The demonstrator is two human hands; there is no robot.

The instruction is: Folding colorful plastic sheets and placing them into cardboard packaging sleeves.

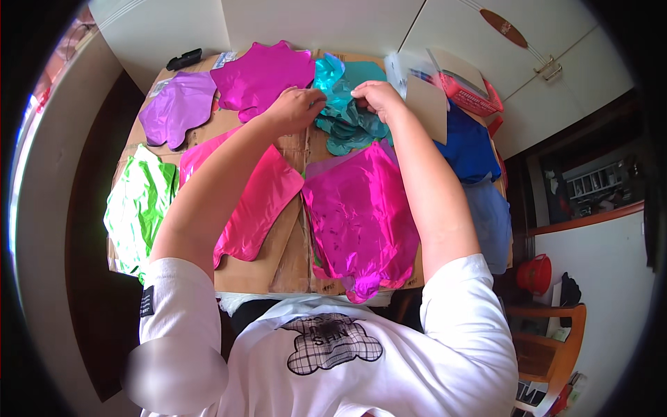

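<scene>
My left hand (297,109) reaches to the far middle of the table, its fingers curled at the left edge of a crumpled teal foil balloon (345,124). My right hand (377,96) pinches the same shiny teal foil from the right. Part of the teal foil stands raised between the hands, and the rest lies wrinkled below them. A flat magenta foil balloon (260,75) lies just beyond my left hand. Closer to me lies another magenta foil balloon (361,208) with a bunched end at the table's front edge. The fingertips of my left hand are partly hidden.
Cardboard (285,243) covers the table. Purple (177,108), green (139,208), pink (257,201), dark blue (469,146) and pale blue foil pieces (488,222) lie around it. A pink basket (472,96) stands at the far right, a black object (185,59) far left. A wooden chair (566,347) stands right.
</scene>
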